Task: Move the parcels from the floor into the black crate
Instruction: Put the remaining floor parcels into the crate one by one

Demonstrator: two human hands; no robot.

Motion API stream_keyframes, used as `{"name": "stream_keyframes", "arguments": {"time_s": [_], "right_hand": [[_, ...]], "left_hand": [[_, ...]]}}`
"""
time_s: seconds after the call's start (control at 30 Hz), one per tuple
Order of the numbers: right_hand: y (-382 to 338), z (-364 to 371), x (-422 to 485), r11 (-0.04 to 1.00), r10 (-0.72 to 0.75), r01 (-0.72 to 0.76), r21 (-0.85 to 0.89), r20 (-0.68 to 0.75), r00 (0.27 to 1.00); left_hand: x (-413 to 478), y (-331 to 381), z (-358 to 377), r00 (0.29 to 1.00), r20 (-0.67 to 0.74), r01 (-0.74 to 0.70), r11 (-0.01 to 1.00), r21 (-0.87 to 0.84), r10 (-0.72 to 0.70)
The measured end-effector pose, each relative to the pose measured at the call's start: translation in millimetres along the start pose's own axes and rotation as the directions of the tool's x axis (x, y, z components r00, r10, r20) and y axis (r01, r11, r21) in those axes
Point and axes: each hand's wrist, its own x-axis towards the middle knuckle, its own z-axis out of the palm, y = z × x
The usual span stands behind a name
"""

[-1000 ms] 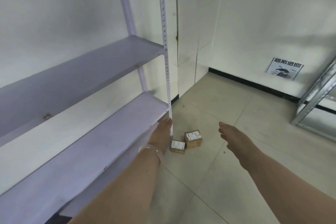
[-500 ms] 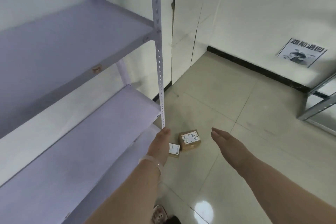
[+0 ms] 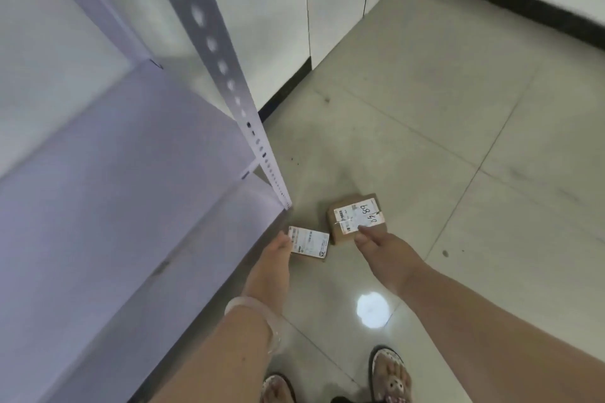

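Note:
Two small brown cardboard parcels lie on the tiled floor beside the foot of a shelf. The flatter parcel (image 3: 309, 243) has a white label on top, and my left hand (image 3: 273, 263) reaches down with its fingertips at the parcel's left edge. The larger parcel (image 3: 355, 214) bears a label with handwritten numbers; my right hand (image 3: 383, 247) touches its near edge, fingers extended. Neither parcel is lifted. The black crate is out of view.
A pale metal shelf unit (image 3: 114, 190) fills the left, its perforated upright (image 3: 235, 91) coming down just left of the parcels. White walls with a black skirting (image 3: 510, 0) close off the far side. My slippered feet (image 3: 389, 376) stand at the bottom edge.
I have bent down, so the floor and parcels appear much nearer. Both hands have dropped from above the parcels to touch them, left on the flat one, right on the larger.

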Motion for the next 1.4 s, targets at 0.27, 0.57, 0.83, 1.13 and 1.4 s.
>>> {"name": "stream_keyframes", "arguments": {"time_s": [0.27,0.57,0.83,1.13,1.4], "right_hand": [[79.9,107.8,178.0,0.986,-0.104,0.114,-0.118,0.088,0.991],[97.0,184.5,243.8,0.633,-0.454,0.433,-0.642,0.145,0.879],[91.0,191.6,266.3,0.625,-0.184,0.337,-0.705,0.286,0.940],[98.3,205.4,237.6,0.887,-0.034,0.105,-0.450,0.162,0.986],[68.5,126.7,138.2,0.891,0.088,-0.095,0.443,0.035,0.995]], "left_hand": [[150.9,-123.7,62.5,0.987,-0.055,0.144,0.983,-0.114,-0.151],[214.7,-189.6,80.3,0.939,-0.001,0.322,0.883,-0.342,-0.343],[232.4,-187.0,81.3,0.931,0.047,0.340,0.812,-0.475,-0.362],[220.3,-190.1,63.3,0.981,-0.031,0.156,0.866,-0.474,-0.194],[120.6,-100.6,50.3,1.000,-0.014,-0.005,0.948,-0.319,0.000]]}}
